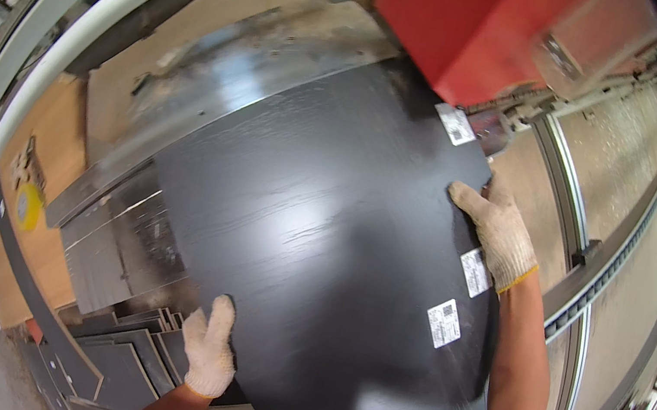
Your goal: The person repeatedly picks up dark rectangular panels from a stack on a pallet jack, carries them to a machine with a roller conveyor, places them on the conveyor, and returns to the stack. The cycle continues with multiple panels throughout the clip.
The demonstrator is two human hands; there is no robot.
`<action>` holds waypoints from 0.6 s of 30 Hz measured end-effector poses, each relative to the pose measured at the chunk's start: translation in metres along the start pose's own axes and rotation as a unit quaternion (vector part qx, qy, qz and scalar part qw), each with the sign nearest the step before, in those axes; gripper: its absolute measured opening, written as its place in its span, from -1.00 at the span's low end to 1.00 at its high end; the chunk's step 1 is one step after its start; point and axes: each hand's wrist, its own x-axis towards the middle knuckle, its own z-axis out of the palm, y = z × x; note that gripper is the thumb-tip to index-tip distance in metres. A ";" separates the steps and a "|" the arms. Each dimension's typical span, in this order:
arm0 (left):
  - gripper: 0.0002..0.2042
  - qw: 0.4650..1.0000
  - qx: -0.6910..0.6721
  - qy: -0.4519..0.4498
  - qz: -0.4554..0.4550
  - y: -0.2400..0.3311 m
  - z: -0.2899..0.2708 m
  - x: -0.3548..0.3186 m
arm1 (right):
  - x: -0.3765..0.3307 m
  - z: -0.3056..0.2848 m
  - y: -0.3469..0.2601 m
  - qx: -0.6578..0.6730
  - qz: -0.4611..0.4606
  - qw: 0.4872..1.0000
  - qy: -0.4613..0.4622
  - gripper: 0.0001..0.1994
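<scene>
A large black panel with a faint wood-grain sheen fills the middle of the head view, several white labels stuck along its right side and near end. My left hand, in a pale knitted glove, grips its left edge with the thumb on top and the fingers hidden beneath. On the opposite edge, farther away, my gloved right hand holds on in the same manner, thumb on the upper face. The panel's far end lies close to a red machine housing, beside a shiny metal plate.
At the left, a wood-coloured board carries a roll of yellow tape. A white curved tube arches above it. Several dark panels are stacked at the lower left. Metal rails and a cable chain run along the right.
</scene>
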 end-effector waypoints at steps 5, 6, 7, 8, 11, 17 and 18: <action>-0.63 0.998 -0.056 -0.034 0.022 0.003 0.035 -0.002 | 0.024 -0.032 0.003 -0.031 -0.001 0.999 -0.010 -0.36; -0.61 0.998 -0.053 -0.033 0.015 0.002 0.045 -0.002 | 0.030 -0.043 0.001 -0.064 0.011 0.998 0.000 -0.37; -0.60 0.998 -0.056 -0.032 0.018 0.000 0.058 -0.001 | 0.037 -0.054 -0.001 -0.112 0.034 0.993 0.023 -0.37; -0.58 0.996 -0.070 -0.039 0.033 -0.002 0.069 0.001 | 0.040 -0.064 -0.002 -0.089 0.023 0.996 0.011 -0.36; -0.52 0.998 -0.022 -0.045 0.040 -0.003 0.101 0.007 | 0.057 -0.095 -0.009 -0.071 0.018 0.997 0.011 -0.33; -0.55 0.998 -0.045 -0.023 -0.046 0.017 0.163 0.008 | 0.108 -0.139 -0.014 -0.095 0.031 0.995 -0.004 -0.47; -0.55 0.999 -0.044 -0.016 -0.019 0.020 0.177 0.009 | 0.116 -0.147 -0.014 -0.099 0.025 0.995 -0.006 -0.47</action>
